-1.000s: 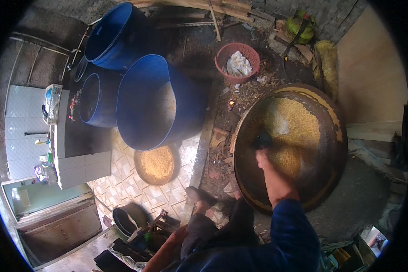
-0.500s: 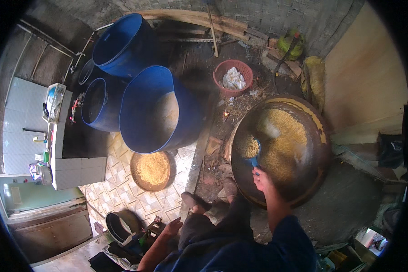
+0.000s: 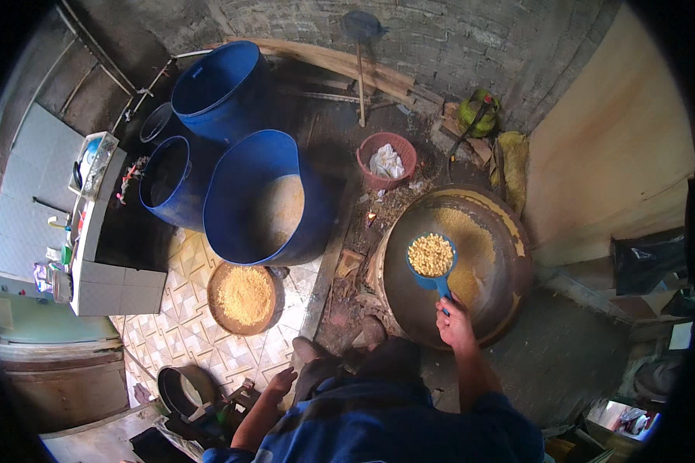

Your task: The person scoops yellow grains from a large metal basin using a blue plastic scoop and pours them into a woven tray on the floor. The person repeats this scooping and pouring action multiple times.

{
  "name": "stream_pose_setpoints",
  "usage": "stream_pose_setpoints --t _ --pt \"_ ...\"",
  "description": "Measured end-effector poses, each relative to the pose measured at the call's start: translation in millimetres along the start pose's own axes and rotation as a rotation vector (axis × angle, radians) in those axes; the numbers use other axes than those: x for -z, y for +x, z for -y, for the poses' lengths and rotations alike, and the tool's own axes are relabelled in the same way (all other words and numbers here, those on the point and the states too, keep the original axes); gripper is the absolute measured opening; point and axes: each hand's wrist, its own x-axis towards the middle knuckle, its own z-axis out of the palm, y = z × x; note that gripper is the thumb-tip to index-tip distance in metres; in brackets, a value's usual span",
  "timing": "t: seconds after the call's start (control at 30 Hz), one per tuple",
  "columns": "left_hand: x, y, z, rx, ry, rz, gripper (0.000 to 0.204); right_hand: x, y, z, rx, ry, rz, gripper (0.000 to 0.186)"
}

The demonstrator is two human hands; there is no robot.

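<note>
Holding 1 scoop (image 3: 422, 282) w/ R grip (image 3: 455, 324)

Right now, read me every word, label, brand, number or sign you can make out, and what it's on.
None can be read.
Round blue plastic ladle: no readable lettering.
Small purple-and-white package by the white-tiled counter: too small and blurred to tell any print.
Pale rectangular patch on the light green panel: too blurred to read.

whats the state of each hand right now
Left hand: open, holding nothing visible.
Right hand: closed, holding a round blue plastic-looking scoop filled with pale yellow bean-like pieces.
</note>
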Motion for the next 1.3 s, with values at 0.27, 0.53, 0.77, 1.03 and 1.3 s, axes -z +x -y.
stream_pose_setpoints --t 0.27,0.53,0.77,1.03,1.3 --pt "17.5 -6.7 -10.4 -0.012 -0.09 -0.058 0.039 -50.4 -39.6 5.7 0.087 -0.071 0.072 0.019" --pt "26.7 -52.0 -14.8 0.345 -0.703 -0.148 0.057 -134.1 -58.3 -20.0 0.001 -0.254 0.229 0.031" --pt "-19.8 -71.4 53.1 0.382 -0.75 -0.226 0.059 -234.4 -40.9 -104.0 -0.231 -0.475 0.405 0.02" --pt "-69.2 -118.5 122.9 0.493 -0.958 -0.295 0.059 -343.7 21.5 -271.2 -0.346 -1.019 0.549 0.013" --pt "-79.3 -177.6 153.6 0.592 -1.184 -0.348 0.058 -433.5 85.7 -427.6 0.448 -2.046 0.815 0.021"
